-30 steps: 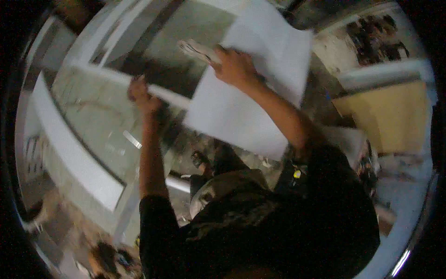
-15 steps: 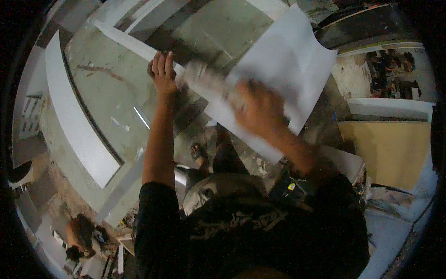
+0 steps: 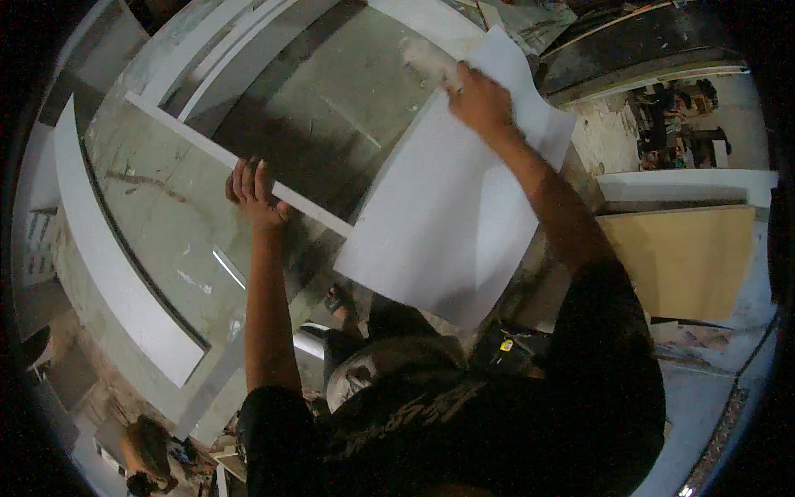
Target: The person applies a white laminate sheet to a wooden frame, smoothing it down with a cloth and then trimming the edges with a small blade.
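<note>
My left hand (image 3: 257,190) is closed around the narrow white strip (image 3: 195,137), which runs diagonally from the far left to the edge of the white sheet. Its fingers bend over the strip's far side. My right hand (image 3: 483,101) reaches over the far left edge of the large white sheet (image 3: 447,199), closed on a pale, elongated object (image 3: 426,58). Motion blurs this object, and I cannot make out its kind. The sheet lies right of my left hand and curls at its far right corner.
Several white panels (image 3: 248,66) stand beyond the strip on a stained greenish surface (image 3: 157,199). A long white board (image 3: 116,265) lies at left, with a short shiny strip (image 3: 229,268) nearby. A tan board (image 3: 679,261) is at right. Another person (image 3: 147,455) is low at left.
My right hand has swung from beside my left hand to the sheet's far edge, carrying the pale object. My left hand still grips the strip. The whole view has shifted slightly.
</note>
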Action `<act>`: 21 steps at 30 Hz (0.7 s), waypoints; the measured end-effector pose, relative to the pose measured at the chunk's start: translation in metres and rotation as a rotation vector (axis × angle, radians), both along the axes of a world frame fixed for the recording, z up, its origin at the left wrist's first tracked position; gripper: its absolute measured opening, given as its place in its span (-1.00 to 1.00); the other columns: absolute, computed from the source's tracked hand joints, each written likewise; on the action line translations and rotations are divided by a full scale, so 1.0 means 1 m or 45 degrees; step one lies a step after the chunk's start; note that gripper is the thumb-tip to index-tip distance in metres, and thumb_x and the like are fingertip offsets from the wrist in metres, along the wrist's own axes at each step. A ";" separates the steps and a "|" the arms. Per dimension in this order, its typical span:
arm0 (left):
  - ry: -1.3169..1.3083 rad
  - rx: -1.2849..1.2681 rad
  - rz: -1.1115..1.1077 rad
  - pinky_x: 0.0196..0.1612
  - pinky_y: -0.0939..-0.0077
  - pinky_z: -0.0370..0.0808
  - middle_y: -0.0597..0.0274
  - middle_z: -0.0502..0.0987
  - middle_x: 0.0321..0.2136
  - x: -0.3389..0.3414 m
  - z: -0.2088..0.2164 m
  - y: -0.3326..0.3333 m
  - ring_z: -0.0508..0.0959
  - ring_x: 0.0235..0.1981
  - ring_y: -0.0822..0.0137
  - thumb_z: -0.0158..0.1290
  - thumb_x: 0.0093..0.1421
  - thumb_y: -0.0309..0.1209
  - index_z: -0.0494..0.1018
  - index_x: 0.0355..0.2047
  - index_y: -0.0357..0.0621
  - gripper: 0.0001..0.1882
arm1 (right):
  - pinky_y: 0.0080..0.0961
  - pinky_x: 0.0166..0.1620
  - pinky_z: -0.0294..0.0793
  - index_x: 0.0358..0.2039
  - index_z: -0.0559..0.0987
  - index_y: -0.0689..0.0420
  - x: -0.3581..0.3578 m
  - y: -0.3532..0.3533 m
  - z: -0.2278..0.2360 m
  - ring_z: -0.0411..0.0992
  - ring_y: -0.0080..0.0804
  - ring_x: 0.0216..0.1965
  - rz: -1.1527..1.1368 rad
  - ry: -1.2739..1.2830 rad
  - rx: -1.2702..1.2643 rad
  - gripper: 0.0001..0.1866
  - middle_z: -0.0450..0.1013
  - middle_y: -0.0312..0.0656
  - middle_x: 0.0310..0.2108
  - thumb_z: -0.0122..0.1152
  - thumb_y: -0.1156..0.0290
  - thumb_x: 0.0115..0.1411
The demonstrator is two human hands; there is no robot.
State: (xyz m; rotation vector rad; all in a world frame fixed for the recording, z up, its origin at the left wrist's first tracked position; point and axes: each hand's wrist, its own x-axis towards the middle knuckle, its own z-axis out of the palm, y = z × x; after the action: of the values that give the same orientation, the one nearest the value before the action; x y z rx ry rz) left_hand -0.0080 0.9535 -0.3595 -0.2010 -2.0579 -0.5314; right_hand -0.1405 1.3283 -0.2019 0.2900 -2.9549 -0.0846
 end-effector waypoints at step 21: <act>-0.086 0.008 -0.011 0.20 -0.03 0.14 0.14 0.40 0.11 0.000 -0.011 -0.011 0.31 0.22 0.05 -0.56 0.29 0.32 0.33 0.16 -0.04 -0.17 | -0.09 -0.31 0.49 -0.04 0.44 0.07 0.119 -0.081 0.002 0.50 -0.05 -0.34 0.063 -0.244 -0.081 -0.53 0.50 -0.11 -0.30 0.28 0.18 0.06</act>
State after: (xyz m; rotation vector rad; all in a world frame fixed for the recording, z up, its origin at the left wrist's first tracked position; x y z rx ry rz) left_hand -0.0077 0.9429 -0.3703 -0.1904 -2.1211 -0.5563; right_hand -0.0219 1.2474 -0.1995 0.3827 -3.1297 0.0468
